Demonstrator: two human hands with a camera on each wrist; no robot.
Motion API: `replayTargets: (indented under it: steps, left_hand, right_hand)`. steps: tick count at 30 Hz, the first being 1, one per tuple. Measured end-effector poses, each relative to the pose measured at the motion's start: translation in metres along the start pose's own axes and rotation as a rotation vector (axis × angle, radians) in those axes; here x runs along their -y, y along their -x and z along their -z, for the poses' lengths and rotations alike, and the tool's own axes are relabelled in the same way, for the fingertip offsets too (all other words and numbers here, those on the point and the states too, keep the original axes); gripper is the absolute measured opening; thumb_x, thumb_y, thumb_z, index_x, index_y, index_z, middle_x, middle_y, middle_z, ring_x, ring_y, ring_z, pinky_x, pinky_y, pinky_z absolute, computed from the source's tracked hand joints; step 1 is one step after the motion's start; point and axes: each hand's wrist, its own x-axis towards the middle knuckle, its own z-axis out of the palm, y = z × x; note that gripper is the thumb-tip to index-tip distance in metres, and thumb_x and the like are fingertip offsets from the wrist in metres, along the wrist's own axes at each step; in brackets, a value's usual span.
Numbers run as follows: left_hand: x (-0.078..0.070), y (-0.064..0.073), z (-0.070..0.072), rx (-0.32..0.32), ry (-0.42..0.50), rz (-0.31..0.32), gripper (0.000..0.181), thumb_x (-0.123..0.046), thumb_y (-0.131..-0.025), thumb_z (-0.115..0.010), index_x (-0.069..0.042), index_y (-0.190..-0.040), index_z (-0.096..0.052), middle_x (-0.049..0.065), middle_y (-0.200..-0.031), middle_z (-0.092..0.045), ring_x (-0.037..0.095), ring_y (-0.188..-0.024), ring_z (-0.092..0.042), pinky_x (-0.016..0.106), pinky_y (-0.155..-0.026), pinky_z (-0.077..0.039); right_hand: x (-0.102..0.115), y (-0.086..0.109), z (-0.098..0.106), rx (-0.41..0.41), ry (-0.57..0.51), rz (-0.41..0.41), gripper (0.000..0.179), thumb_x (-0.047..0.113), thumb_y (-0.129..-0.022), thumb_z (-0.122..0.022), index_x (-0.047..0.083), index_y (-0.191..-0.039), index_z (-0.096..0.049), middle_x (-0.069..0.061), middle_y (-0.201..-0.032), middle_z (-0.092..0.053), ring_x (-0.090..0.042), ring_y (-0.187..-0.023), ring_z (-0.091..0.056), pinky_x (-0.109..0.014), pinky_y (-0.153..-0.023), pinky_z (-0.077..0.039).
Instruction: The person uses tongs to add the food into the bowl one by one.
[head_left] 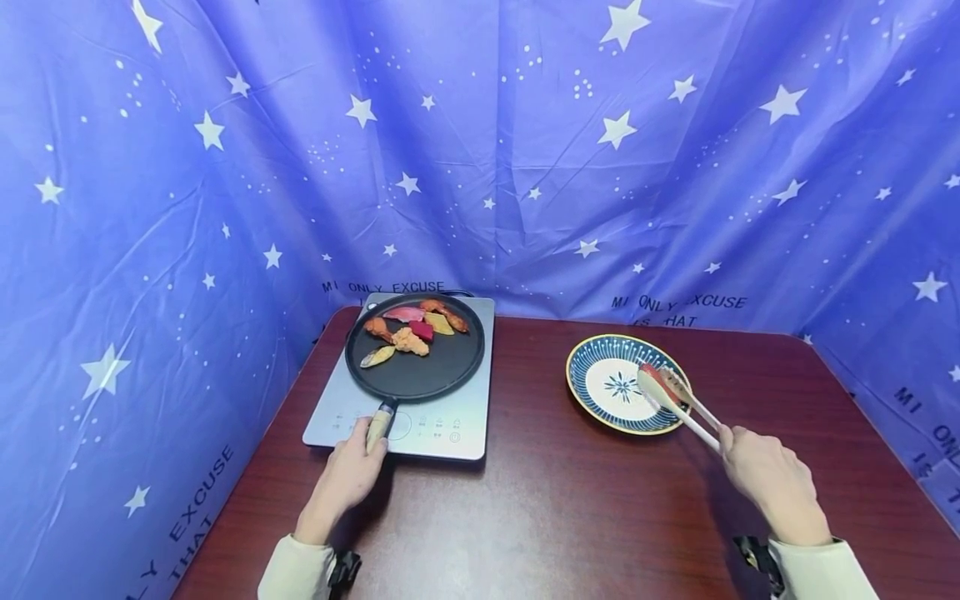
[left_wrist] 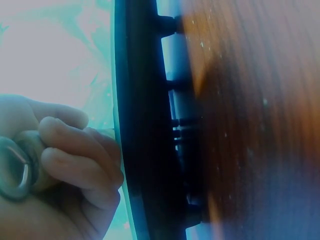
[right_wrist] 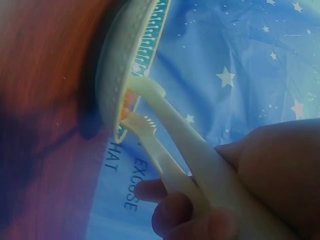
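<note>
My left hand (head_left: 352, 467) grips the handle (head_left: 380, 427) of a round black frying pan (head_left: 420, 379); curled fingers (left_wrist: 75, 165) show around it in the left wrist view. Several food pieces lie toward the pan's far and left side, among them a breaded lump (head_left: 410, 341) and a dark red cube (head_left: 422, 331). My right hand (head_left: 768, 479) holds cream-coloured tongs (head_left: 701, 427). Their tips are over the right side of a blue-and-white patterned plate (head_left: 600, 408), around a reddish-orange food piece (head_left: 652, 373). Whether this piece touches the plate I cannot tell.
Beneath the pan is a silver induction cooker (head_left: 468, 429) with touch controls along its front. Both cooker and plate stand on a dark reddish wooden table (head_left: 540, 492). Blue star-patterned curtains (head_left: 525, 192) enclose the back and sides.
</note>
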Motion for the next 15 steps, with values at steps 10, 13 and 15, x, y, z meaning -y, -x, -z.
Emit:
replayTargets:
  steps: [10,13,15]
  left_hand:
    - [-0.0013,0.0015,0.0004,-0.009,-0.010,-0.008,0.038,-0.022,-0.093,-0.051,-0.008,-0.128,-0.047,0.006,-0.066,-0.050,0.020,-0.057,-0.047,0.034,-0.051,-0.037]
    - [-0.0029,0.0019,0.0012,-0.014,-0.012,-0.011,0.039,-0.022,-0.092,-0.051,-0.008,-0.128,-0.047,0.006,-0.065,-0.049,0.020,-0.057,-0.047,0.035,-0.051,-0.037]
    - [-0.0034,0.0022,0.0014,-0.013,-0.009,-0.009,0.039,-0.022,-0.092,-0.051,-0.008,-0.129,-0.047,0.006,-0.065,-0.049,0.020,-0.057,-0.047,0.035,-0.051,-0.037]
  right_hand:
    - [0.0027,-0.0099,-0.0076,0.015,0.003,0.056,0.051,0.044,-0.100,-0.035,0.004,-0.072,-0.053,-0.027,-0.070,-0.055,-0.046,-0.061,-0.054,-0.054,-0.047,-0.038]
    - [0.0027,-0.0102,-0.0077,0.031,0.010,0.063,0.059,0.058,-0.094,-0.039,0.005,-0.071,-0.052,-0.026,-0.069,-0.056,-0.045,-0.060,-0.056,-0.053,-0.047,-0.038]
    - [0.0020,-0.0104,-0.0082,0.032,0.016,0.072,0.060,0.061,-0.091,-0.043,0.006,-0.070,-0.052,-0.024,-0.068,-0.055,-0.044,-0.060,-0.056,-0.053,-0.047,-0.038]
